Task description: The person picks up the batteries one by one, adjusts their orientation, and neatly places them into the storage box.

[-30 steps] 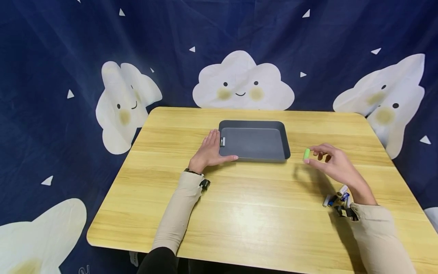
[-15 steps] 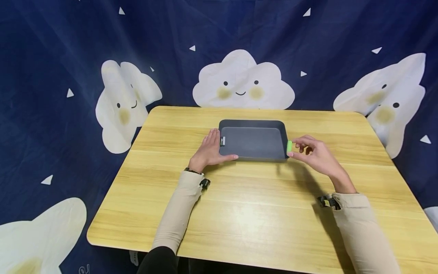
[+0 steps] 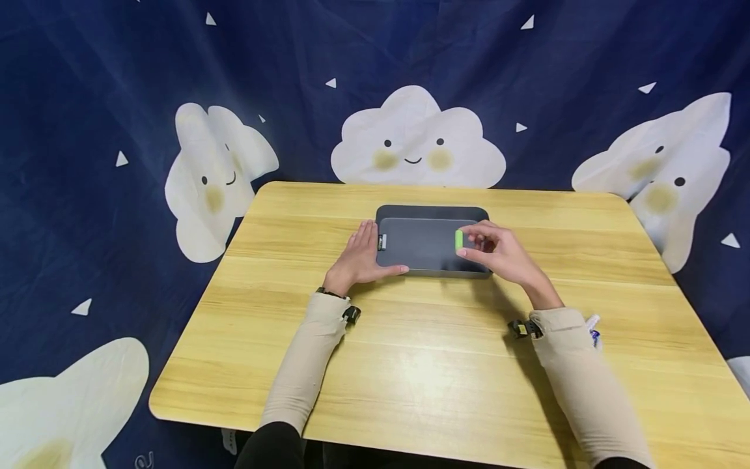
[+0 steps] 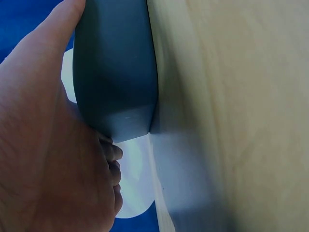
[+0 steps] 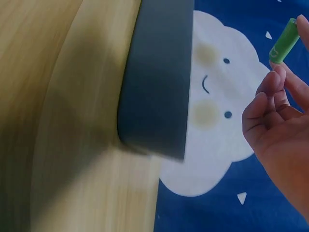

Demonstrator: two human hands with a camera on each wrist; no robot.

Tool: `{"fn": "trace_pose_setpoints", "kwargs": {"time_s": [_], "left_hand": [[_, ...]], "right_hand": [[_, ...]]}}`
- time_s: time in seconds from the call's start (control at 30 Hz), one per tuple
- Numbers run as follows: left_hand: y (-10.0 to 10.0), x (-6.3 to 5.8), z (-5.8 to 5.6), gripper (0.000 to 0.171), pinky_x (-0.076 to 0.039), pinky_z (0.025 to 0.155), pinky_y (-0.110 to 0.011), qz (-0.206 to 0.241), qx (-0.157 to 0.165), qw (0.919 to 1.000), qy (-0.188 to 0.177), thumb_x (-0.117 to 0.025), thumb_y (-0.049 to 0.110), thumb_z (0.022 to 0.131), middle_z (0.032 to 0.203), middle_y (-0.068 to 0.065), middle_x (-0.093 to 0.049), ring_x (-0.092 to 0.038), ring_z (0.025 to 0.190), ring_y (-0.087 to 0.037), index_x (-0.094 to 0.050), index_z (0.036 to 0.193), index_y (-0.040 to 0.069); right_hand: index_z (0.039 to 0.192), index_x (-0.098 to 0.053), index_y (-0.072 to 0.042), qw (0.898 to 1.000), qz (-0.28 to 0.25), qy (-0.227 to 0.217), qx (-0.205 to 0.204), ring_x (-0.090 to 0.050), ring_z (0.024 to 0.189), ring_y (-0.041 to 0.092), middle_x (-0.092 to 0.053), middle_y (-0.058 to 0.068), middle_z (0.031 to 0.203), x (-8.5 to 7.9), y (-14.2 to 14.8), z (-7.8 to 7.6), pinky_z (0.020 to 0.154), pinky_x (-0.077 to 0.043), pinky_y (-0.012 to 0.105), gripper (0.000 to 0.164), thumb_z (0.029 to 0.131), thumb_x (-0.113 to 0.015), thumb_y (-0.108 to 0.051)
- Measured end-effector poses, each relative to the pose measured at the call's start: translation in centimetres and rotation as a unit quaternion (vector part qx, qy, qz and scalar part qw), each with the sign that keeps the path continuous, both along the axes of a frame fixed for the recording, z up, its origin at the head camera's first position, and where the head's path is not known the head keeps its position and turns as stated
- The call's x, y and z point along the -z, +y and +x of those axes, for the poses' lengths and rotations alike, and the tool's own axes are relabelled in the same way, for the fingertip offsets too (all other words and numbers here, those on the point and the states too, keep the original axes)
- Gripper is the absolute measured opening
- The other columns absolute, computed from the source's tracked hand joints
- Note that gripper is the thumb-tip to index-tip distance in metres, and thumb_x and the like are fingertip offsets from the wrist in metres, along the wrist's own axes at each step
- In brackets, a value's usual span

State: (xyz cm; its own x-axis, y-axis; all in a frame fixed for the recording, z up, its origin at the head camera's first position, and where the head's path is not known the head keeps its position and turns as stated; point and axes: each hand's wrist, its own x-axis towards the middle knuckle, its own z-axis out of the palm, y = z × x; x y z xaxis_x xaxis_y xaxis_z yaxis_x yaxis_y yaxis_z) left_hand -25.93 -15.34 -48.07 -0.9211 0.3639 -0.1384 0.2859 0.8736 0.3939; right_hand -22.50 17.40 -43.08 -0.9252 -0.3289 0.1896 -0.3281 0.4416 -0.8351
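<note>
Over the right part of a dark grey tray (image 3: 422,273), my right hand (image 3: 498,253) pinches a green battery (image 3: 459,240) by its ends between thumb and fingers. The right wrist view shows that green battery (image 5: 285,41) held above the level of the tray wall (image 5: 157,82). My left hand (image 3: 360,256) rests against the tray's left end, its fingers straight along the short side and its thumb along the near rim. Inside the tray, at its left wall, lies a small silver-and-dark battery (image 3: 383,242) beside the left fingers.
Several more batteries lie on the wooden table (image 3: 410,365) to the right; only a white-and-blue battery (image 3: 595,335) shows past my right sleeve (image 3: 580,378), which hides the others. A dark blue curtain (image 3: 293,52) with cloud prints hangs behind the table.
My right hand has carried the green battery left, from beside the tray across its right wall to above its inside. The left hand and the tray have stayed put.
</note>
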Motion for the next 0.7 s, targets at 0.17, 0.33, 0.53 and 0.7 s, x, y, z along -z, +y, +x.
{"fn": "trace_pose_setpoints", "kwargs": {"time_s": [0.17,0.33,0.53,0.7], "left_hand": [[0.1,0.0,0.0,0.135,-0.003,0.135,-0.045,0.0,0.0,1.0,-0.001,-0.055,0.089,0.079,0.176,-0.015,0.006,0.005,0.165,-0.027,0.002,0.166,0.002],[0.1,-0.1,0.0,0.135,-0.003,0.135,-0.045,-0.001,-0.001,1.0,-0.004,-0.055,0.089,0.079,0.176,-0.015,0.006,0.006,0.164,-0.027,0.002,0.166,0.002],[0.1,-0.1,-0.1,0.136,-0.003,0.135,-0.045,-0.003,-0.003,1.0,-0.008,-0.055,0.09,0.079,0.176,-0.015,0.007,0.006,0.165,-0.027,0.002,0.166,0.002],[0.1,-0.1,-0.1,0.136,-0.003,0.135,-0.045,-0.003,-0.003,0.9999,-0.01,-0.055,0.089,0.079,0.176,-0.014,0.007,0.006,0.164,-0.027,0.002,0.166,0.002]], "right_hand": [[0.13,-0.069,-0.001,1.0,-0.008,0.006,-0.008,-0.051,0.084,0.02,-0.06,0.022,0.107,0.6,-1.5,-1.1,0.07,-0.044,0.023,0.04,0.092,-0.078,-0.01],[0.13,-0.069,-0.001,1.0,-0.013,0.011,-0.021,-0.052,0.085,0.022,-0.061,0.021,0.107,0.7,-2.8,-1.8,0.071,-0.046,0.024,0.041,0.092,-0.078,-0.011],[0.133,-0.068,-0.004,0.999,-0.006,0.012,-0.042,-0.054,0.087,0.023,-0.062,0.02,0.109,0.8,-4.1,-2.4,0.075,-0.048,0.027,0.041,0.094,-0.076,-0.016],[0.134,-0.068,-0.006,0.999,0.003,0.006,-0.041,-0.054,0.088,0.025,-0.063,0.014,0.109,0.9,-5.0,-3.0,0.076,-0.047,0.03,0.043,0.095,-0.077,-0.022]]}}
